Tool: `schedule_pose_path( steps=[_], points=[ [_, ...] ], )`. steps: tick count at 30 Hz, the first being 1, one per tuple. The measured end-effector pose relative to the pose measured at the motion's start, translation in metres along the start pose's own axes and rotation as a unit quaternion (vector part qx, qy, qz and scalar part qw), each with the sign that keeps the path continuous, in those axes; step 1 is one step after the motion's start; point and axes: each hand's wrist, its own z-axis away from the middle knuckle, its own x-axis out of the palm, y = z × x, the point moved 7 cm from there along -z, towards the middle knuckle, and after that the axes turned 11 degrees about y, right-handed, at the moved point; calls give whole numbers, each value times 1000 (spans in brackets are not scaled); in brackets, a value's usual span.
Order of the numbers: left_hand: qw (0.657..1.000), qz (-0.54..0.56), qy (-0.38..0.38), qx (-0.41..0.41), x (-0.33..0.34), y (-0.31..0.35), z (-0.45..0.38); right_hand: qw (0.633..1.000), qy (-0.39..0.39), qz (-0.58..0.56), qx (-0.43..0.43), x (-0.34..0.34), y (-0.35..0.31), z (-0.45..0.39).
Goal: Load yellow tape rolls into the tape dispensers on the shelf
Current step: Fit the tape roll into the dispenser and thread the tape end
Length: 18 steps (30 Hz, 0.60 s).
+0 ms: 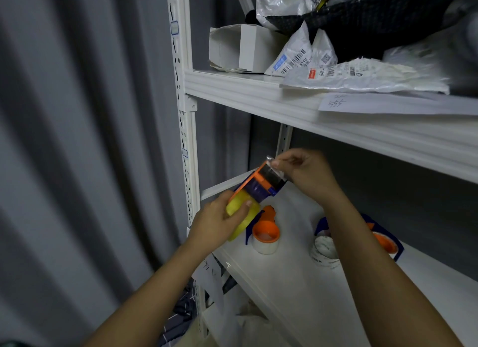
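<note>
Two bare hands work at mid-frame, above the lower shelf (297,277) of a white metal rack. The left hand (217,224) curls around a glossy yellow tape roll (241,216), thumb laid across its rounded face; that roll sits in an orange-and-blue plastic tape dispenser (258,182), tilted up toward the right. At the dispenser's upper end the right hand (306,171) pinches a shiny, crinkled strip of clear tape (271,163) between fingertips and thumb.

Below, on the smooth white shelf, a second dispenser (265,233) with an orange hub and a whitish roll stands just beside the held one. A third dispenser (385,240), blue and orange, lies lower right, partly hidden by the right forearm, with a white printed roll (324,251) next to it.

The upper shelf (258,93) crowds the top right: an open white carton (238,49), crumpled plastic mailers (300,54) with barcode labels, a black bag (367,21), and a handwritten paper slip (362,105) on its edge. Grey pleated curtain (77,140) fills the left. The slotted upright post (186,140) stands just left of the hands.
</note>
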Motion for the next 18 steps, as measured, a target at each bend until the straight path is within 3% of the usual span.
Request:
schedule_pose_path(
  steps=[8,18],
  points=[
    [995,93,-5,-35,0,-1,-3,1000,22,2,1,-7,12,7],
    [989,134,-69,-4,-3,0,-2,996,-79,41,11,4,7,0]
  ],
)
